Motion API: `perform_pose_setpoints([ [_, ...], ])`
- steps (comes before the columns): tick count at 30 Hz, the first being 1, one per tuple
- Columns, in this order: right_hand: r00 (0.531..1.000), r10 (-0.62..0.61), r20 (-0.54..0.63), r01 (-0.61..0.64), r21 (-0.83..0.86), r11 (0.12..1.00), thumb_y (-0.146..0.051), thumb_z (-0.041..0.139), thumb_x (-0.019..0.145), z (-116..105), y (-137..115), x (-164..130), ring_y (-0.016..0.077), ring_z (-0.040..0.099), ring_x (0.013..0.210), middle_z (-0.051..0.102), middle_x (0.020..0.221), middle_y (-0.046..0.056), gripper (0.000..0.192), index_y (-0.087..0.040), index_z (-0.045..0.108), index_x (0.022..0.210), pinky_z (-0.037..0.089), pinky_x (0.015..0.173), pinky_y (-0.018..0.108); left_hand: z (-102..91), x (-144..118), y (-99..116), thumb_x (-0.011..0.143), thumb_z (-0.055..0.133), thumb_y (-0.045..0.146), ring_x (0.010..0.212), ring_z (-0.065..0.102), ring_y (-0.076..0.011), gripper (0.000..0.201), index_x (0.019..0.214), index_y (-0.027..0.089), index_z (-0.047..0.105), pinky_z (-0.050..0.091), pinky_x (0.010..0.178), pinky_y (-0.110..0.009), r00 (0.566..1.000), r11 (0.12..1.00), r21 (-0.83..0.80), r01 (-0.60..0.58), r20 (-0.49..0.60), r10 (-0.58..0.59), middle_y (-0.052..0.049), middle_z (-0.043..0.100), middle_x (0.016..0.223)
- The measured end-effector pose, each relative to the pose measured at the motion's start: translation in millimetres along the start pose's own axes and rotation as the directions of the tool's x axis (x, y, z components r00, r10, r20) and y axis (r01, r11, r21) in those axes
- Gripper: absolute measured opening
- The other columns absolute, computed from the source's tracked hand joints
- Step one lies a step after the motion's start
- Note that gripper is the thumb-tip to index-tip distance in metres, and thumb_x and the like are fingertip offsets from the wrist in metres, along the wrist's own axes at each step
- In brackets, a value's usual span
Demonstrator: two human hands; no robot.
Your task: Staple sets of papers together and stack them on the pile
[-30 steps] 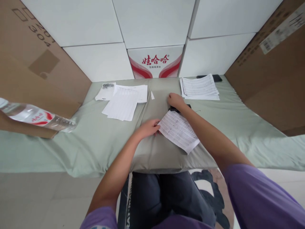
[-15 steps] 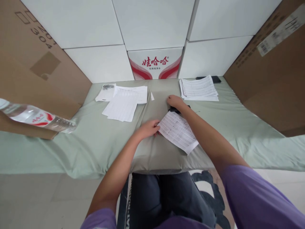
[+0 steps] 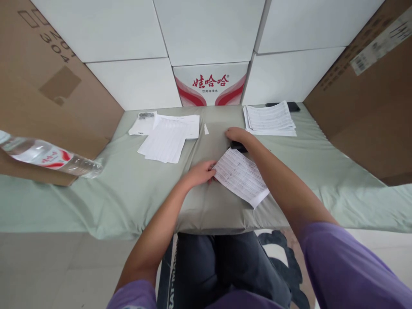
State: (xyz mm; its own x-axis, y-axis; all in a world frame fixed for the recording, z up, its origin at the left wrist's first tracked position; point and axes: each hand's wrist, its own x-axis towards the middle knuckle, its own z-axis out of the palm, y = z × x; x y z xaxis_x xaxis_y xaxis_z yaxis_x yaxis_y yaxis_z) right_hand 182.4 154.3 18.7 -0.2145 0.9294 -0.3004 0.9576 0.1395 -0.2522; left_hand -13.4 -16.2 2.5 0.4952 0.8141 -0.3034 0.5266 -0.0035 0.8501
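My left hand (image 3: 202, 172) pinches the left corner of a printed sheet of paper (image 3: 240, 177) lying slantwise near the front edge of the table. Dense rows of small print or marks cover the sheet. Curled closed, my right hand (image 3: 237, 134) is at the far end of a black stapler-like tool (image 3: 238, 146). The hand and wrist hide part of this tool, so its exact kind is unclear. The sheet's far corner meets the near side of the tool. My right forearm crosses over the right edge of the sheet.
Loose white sheets (image 3: 167, 139) lie at the left, beside a small plastic bag (image 3: 143, 123). A paper scrap (image 3: 206, 128) is near the middle. At the back right, a paper stack (image 3: 269, 120) partly covers a black phone-like object (image 3: 292, 107). A water bottle (image 3: 53, 156) and cardboard boxes (image 3: 363, 107) flank the table.
My right forearm and wrist have shifted slightly, covering more of the black tool's right end. The sheet and my left hand stay in place; the view tilts a little.
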Motion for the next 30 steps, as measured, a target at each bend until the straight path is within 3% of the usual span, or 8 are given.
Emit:
perform_pose_setpoints([
  [7,0.999,0.040,0.010,-0.040,-0.015,0.999,-0.042,0.034,0.100,5,0,14,0.0299,0.057,0.127,0.057,0.139,0.024,0.056,-0.005,0.064,0.130,0.043,0.103,0.038,0.2,0,0,0.088,0.045,0.023,0.057,0.061,-0.0137,0.054,0.141,0.019,0.051,0.045,0.058,-0.026,1.000,1.000,-0.018,0.005,-0.007,-0.005,-0.002,0.072,0.079],
  [11,0.995,0.093,-0.038,-0.092,0.010,0.996,-0.046,0.033,0.100,7,-8,5,0.0314,0.056,0.128,0.057,0.139,0.024,0.058,-0.008,0.063,0.132,0.044,0.101,0.041,0.6,2,-3,0.089,0.045,0.025,0.058,0.062,-0.0141,0.053,0.142,0.020,0.050,0.044,0.055,-0.025,1.000,1.000,0.007,-0.005,-0.017,0.005,-0.002,0.072,0.079],
  [15,0.970,0.139,-0.202,-0.138,0.015,0.990,-0.045,0.030,0.100,15,-20,-20,0.0342,0.062,0.117,0.065,0.127,0.023,0.057,-0.011,0.067,0.126,0.047,0.094,0.044,1.8,3,-5,0.088,0.046,0.025,0.056,0.061,-0.0138,0.054,0.142,0.020,0.051,0.043,0.054,-0.025,1.000,1.000,-0.013,-0.006,-0.010,0.006,-0.001,0.070,0.077],
  [20,0.895,0.041,-0.445,-0.082,-0.073,0.994,-0.039,0.026,0.103,23,-29,-38,0.0316,0.068,0.102,0.070,0.109,0.021,0.053,-0.011,0.069,0.115,0.049,0.086,0.040,2.4,2,-7,0.089,0.045,0.025,0.057,0.061,-0.0137,0.052,0.140,0.020,0.053,0.044,0.057,-0.025,0.999,1.000,0.029,-0.008,-0.034,0.009,-0.001,0.070,0.078],
  [30,0.912,0.052,-0.408,-0.119,-0.141,0.983,-0.019,0.034,0.100,26,-29,-32,0.0290,0.070,0.097,0.071,0.106,0.020,0.036,-0.012,0.067,0.112,0.051,0.080,0.036,1.5,6,-11,0.088,0.046,0.024,0.055,0.059,-0.0127,0.055,0.143,0.018,0.049,0.041,0.053,-0.023,1.000,0.999,-0.029,0.027,-0.008,-0.027,0.001,0.064,0.070],
])
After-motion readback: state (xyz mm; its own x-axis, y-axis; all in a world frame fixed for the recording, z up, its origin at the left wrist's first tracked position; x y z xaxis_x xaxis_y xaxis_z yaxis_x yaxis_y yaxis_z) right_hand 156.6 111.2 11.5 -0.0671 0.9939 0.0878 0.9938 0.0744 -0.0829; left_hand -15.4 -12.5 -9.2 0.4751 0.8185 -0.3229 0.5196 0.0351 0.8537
